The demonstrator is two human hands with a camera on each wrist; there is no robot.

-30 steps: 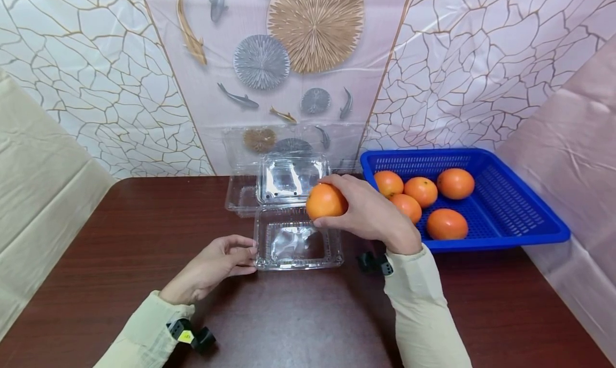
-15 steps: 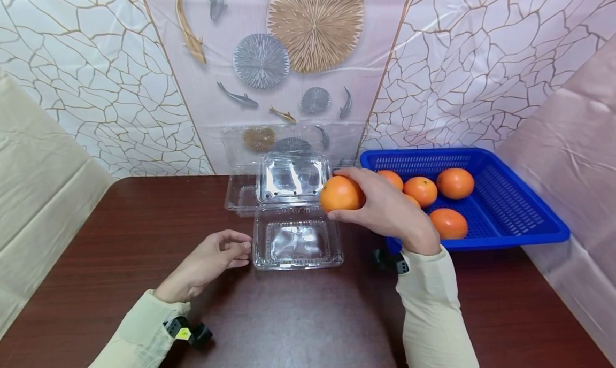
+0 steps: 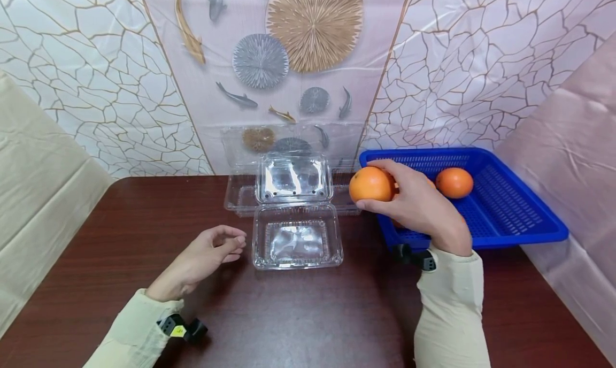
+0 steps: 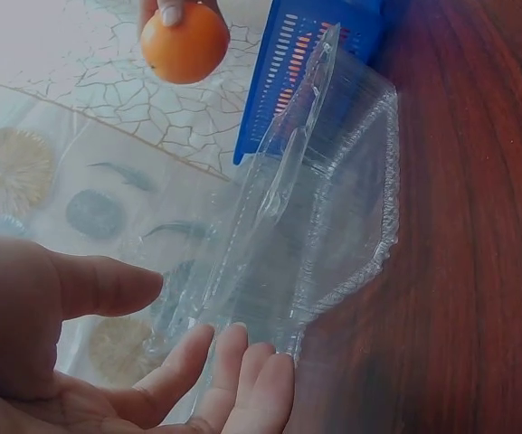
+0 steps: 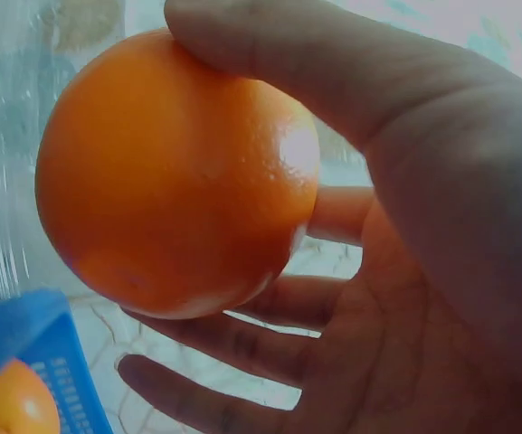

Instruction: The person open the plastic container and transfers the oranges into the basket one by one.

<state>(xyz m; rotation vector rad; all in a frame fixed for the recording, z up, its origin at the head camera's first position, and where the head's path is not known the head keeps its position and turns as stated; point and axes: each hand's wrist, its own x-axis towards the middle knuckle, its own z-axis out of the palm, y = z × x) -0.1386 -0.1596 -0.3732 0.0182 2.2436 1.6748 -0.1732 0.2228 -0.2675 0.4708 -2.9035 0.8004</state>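
Note:
My right hand (image 3: 421,205) grips an orange (image 3: 369,184) between thumb and fingers, up over the left end of the blue basket (image 3: 517,210). In the right wrist view the held orange (image 5: 175,181) fills much of the palm side, thumb across its top. My left hand (image 3: 204,258) holds nothing, fingers loosely bent, just left of a clear plastic clamshell box (image 3: 298,242). That box stands with its lid (image 3: 294,179) raised at the back. In the left wrist view a gap shows between the left thumb and fingers (image 4: 229,366), the box beyond them.
Another orange (image 3: 454,183) lies in the basket; more there are mostly hidden behind the right hand. More clear plastic boxes (image 3: 240,194) stand behind the front one, against the patterned backdrop (image 3: 315,47). Dark brown table (image 3: 298,314) lies under everything.
My right hand has carried the orange rightward and slightly up, from above the clear box to over the basket's left end. My left hand has drawn away leftward from the box.

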